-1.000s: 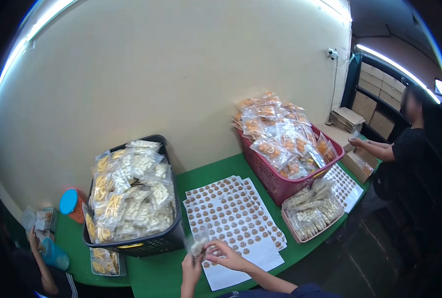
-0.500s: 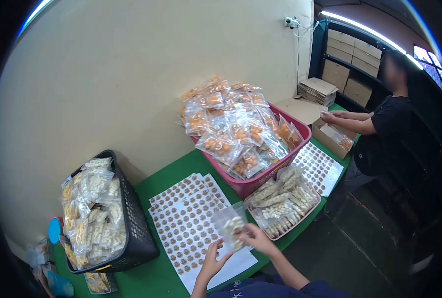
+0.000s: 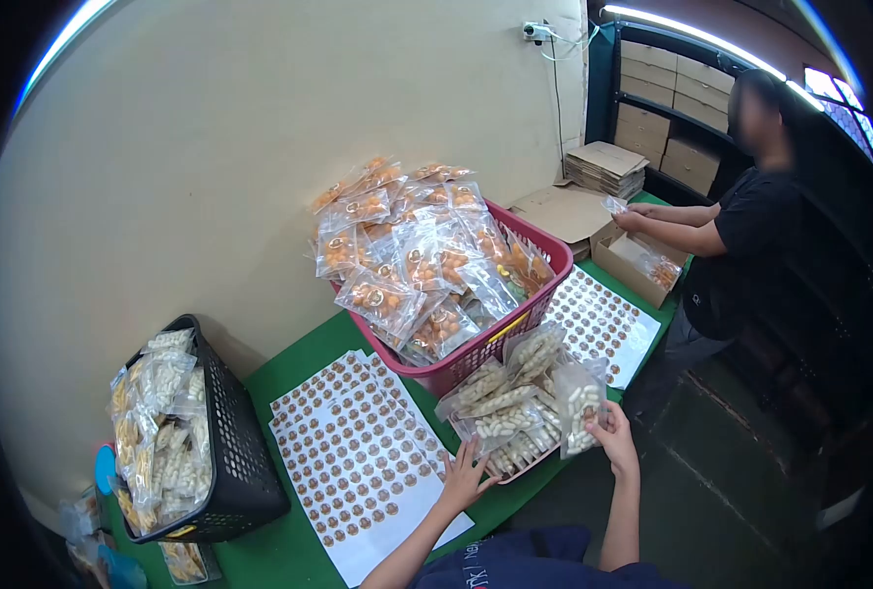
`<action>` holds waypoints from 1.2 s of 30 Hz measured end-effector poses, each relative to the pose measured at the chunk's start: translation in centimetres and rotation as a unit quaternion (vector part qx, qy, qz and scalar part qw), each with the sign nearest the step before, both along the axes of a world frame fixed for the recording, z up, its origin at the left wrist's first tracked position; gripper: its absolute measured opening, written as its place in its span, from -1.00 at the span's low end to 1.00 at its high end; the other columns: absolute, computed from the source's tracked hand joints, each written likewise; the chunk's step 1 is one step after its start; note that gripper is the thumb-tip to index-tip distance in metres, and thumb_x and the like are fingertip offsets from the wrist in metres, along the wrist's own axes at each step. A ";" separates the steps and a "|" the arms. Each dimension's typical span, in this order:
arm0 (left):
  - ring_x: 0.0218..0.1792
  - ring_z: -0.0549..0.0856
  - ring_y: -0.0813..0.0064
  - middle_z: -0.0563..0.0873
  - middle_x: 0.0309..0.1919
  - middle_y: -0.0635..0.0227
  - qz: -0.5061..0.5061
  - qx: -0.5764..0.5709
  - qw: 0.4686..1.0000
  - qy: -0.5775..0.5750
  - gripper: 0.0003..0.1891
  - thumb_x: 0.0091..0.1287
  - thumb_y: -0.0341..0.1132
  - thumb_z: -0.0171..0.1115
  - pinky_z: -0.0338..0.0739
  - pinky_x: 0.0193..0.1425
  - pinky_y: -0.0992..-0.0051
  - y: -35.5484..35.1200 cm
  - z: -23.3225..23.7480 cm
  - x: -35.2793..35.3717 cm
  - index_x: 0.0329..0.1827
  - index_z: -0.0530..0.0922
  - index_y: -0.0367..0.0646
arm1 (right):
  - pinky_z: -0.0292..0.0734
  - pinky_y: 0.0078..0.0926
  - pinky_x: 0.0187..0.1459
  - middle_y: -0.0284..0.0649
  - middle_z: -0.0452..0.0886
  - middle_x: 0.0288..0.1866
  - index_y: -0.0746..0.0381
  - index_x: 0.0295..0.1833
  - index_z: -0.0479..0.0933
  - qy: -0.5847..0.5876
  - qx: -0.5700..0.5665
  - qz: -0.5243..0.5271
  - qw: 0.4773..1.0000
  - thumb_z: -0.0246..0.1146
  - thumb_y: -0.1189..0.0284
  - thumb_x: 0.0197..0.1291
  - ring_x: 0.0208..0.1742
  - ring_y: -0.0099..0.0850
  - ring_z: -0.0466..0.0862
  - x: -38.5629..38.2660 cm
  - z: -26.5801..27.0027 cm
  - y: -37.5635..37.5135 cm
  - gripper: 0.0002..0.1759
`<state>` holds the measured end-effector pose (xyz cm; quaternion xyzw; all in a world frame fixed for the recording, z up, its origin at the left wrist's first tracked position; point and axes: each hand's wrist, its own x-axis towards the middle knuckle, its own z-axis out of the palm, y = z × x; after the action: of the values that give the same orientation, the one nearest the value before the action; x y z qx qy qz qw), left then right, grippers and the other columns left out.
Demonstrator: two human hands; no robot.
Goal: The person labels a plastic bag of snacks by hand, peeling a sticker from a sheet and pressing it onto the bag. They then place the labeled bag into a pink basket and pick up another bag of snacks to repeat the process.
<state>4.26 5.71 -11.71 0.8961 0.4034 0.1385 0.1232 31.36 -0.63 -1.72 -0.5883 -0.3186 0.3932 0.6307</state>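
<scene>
My right hand grips a clear packet of pale snacks by its lower side, over the right edge of a shallow tray. A small brown round sticker shows on the packet near my fingers. Similar packets fill the tray in rows and a loose heap. At the tray's front left corner, my left hand has its fingers spread and appears to touch the tray or its nearest packet. Beside that hand lie white sheets of round brown stickers.
A pink basket heaped with orange snack packets stands behind the tray. A black basket of packets is at left. Another sticker sheet lies right. Beyond it, a co-worker handles a packet over a cardboard box.
My right hand has carried the packet rightward, from above the sticker sheet to the tray's right side. My left hand has moved right to the tray's corner. The camera view has shifted slightly.
</scene>
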 end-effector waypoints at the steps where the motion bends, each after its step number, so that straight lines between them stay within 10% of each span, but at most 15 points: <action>1: 0.30 0.12 0.05 0.09 0.31 0.07 0.007 0.014 1.000 0.017 -0.39 0.14 0.17 0.04 0.00 0.22 -0.12 0.1 -0.1 0.1 0.14 0.39 -0.08 | 0.42 -0.64 -0.24 -0.27 0.52 -0.20 0.29 0.08 0.30 -0.038 -0.022 0.038 0.998 0.25 0.62 -0.05 -0.26 -0.57 0.50 0.6 -0.3 0.0 -0.49; 7: 0.21 0.25 0.19 0.19 0.28 0.17 0.063 0.029 0.995 -0.070 -0.39 0.19 0.08 0.03 0.09 0.17 0.12 2.3 2.1 1.1 0.25 0.25 -0.01 | 0.46 -0.52 -0.21 -0.20 0.52 -0.18 0.33 0.03 0.38 -0.193 -0.104 0.247 0.944 0.37 0.49 -0.16 -0.21 -0.49 0.50 -1.3 -3.8 2.0 -0.44; 12: 0.14 0.30 0.14 0.29 0.19 0.12 0.106 -0.035 0.984 -0.137 -0.55 0.12 -0.33 -0.05 0.19 0.17 0.16 5.7 1.3 1.0 0.13 0.36 -0.20 | 0.41 -0.33 -0.04 0.14 0.46 -0.07 0.38 0.03 0.37 -0.365 -0.127 0.259 0.885 0.32 0.30 -0.07 -0.06 -0.06 0.50 -5.9 -8.1 6.2 -0.43; 19: 0.15 0.31 0.01 0.33 0.13 -0.04 0.100 -0.100 0.941 -0.306 -0.48 0.06 -0.36 0.02 0.19 0.25 0.28 7.6 0.7 0.0 0.16 0.32 -0.26 | 0.27 -0.22 0.11 0.15 0.24 0.07 0.39 0.06 0.32 -0.528 -0.209 0.192 0.800 0.29 0.34 -0.07 0.12 0.07 0.28 -10.1 -8.6 6.1 -0.42; 23: 0.19 0.26 0.00 0.26 0.18 -0.07 0.112 -0.085 0.952 -0.272 -0.39 0.02 -0.31 0.12 0.17 0.27 0.27 5.6 0.5 0.1 0.20 0.26 -0.27 | 0.32 -0.21 -0.03 0.03 0.28 -0.07 0.36 0.03 0.33 -0.485 -0.114 0.082 0.863 0.26 0.49 -0.08 0.02 -0.02 0.32 -11.1 -9.9 5.6 -0.51; 36: 0.22 0.16 -0.13 0.03 0.24 -0.13 0.197 -0.080 0.937 -0.279 -0.23 0.07 -0.19 0.25 0.12 0.28 0.14 2.2 -1.4 0.8 0.30 0.07 -0.22 | 0.24 -0.26 0.02 -0.06 0.34 -0.09 0.27 -0.13 0.40 -0.532 -0.069 0.044 0.843 0.25 0.45 -0.09 0.02 -0.08 0.31 -11.9 -7.3 6.3 -0.66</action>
<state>5.10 7.86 -13.09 0.7114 0.5308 0.3717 0.2721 19.43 5.70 -8.99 -0.7345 -0.6026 0.0684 0.3044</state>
